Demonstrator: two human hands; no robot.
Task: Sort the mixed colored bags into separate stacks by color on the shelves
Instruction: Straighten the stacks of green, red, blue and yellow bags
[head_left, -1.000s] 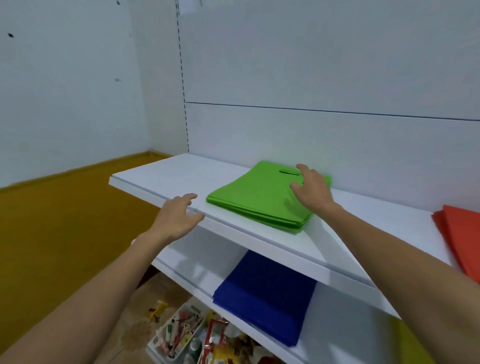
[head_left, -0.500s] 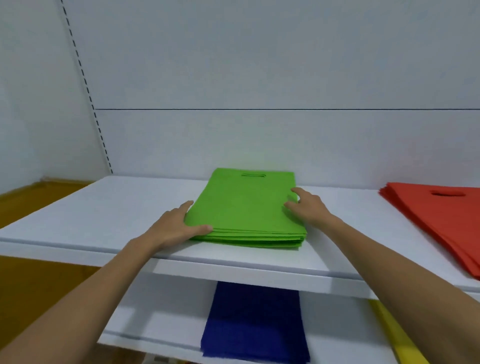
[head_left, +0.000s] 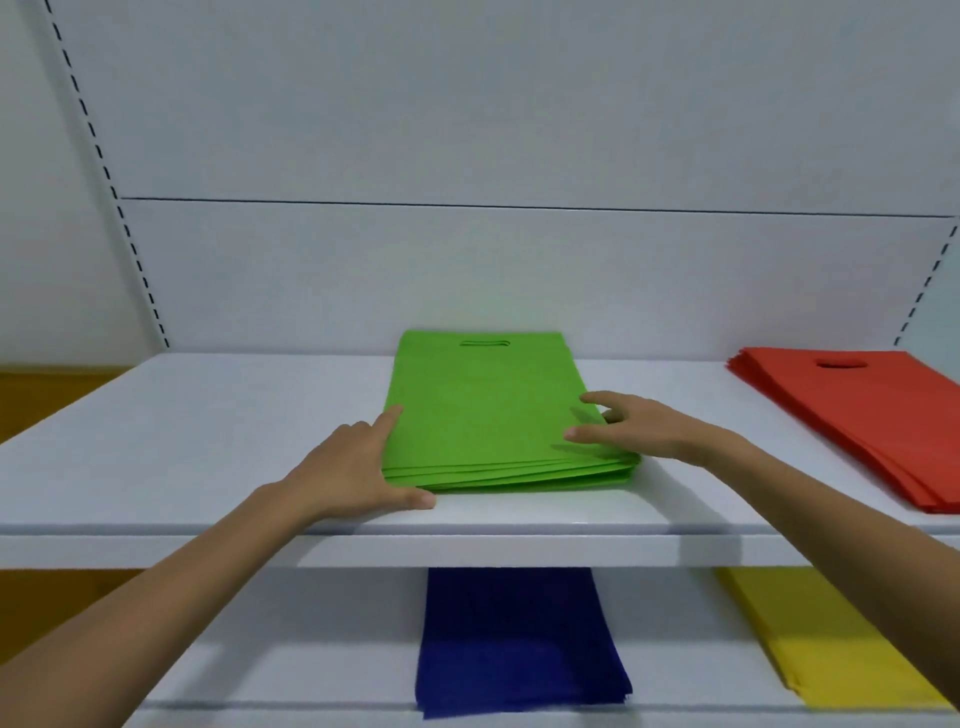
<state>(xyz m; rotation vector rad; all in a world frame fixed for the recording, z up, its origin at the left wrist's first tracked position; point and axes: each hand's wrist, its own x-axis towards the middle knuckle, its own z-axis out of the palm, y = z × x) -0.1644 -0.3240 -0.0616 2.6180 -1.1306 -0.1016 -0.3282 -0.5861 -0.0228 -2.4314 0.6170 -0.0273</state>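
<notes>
A stack of green bags (head_left: 483, 410) lies flat in the middle of the upper white shelf (head_left: 208, 431), handle cut-outs toward the back wall. My left hand (head_left: 358, 467) presses with straight fingers against the stack's left edge near its front corner. My right hand (head_left: 639, 431) rests on the stack's right edge, fingers spread over the top bag. A stack of red bags (head_left: 852, 410) lies at the right end of the same shelf. On the lower shelf (head_left: 322, 654) lie a dark blue stack (head_left: 514, 639) and a yellow stack (head_left: 815, 639).
The white back panel (head_left: 467, 270) rises behind the upper shelf, with slotted uprights at left and right. Yellow-brown floor (head_left: 47, 395) shows at far left. Bare shelf surface spreads to the left of the green stack and between it and the red one.
The view has swung to face the shelf head-on. My left hand moved from the shelf's front edge to the green stack's left side, and my right hand slid to its right edge.
</notes>
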